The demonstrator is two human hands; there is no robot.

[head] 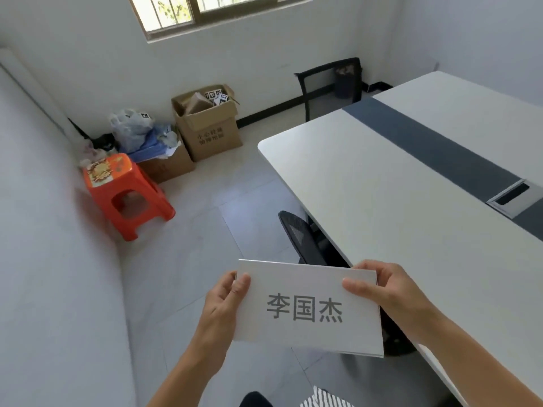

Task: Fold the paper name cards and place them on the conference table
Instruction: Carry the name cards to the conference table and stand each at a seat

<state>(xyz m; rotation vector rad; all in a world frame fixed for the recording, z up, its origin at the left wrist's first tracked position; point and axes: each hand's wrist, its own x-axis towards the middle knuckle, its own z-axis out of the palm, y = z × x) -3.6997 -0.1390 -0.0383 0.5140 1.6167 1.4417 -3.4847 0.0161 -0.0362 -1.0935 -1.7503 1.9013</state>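
A white paper name card (308,309) with three grey printed characters is held in the air at the lower middle, folded edge at the top. My left hand (223,301) pinches its left edge, thumb on the front. My right hand (382,289) grips its upper right corner, thumb on the front. Several sheet edges show at the card's lower right. The card hangs over the floor, just left of the white conference table (411,207), which has a dark grey strip down its middle.
A black mesh chair (302,236) is tucked under the table's near edge; another black chair (329,83) stands at its far end. A metal cable hatch (514,198) sits in the strip. An orange stool (126,192), cardboard boxes (208,127) and bags fill the left corner.
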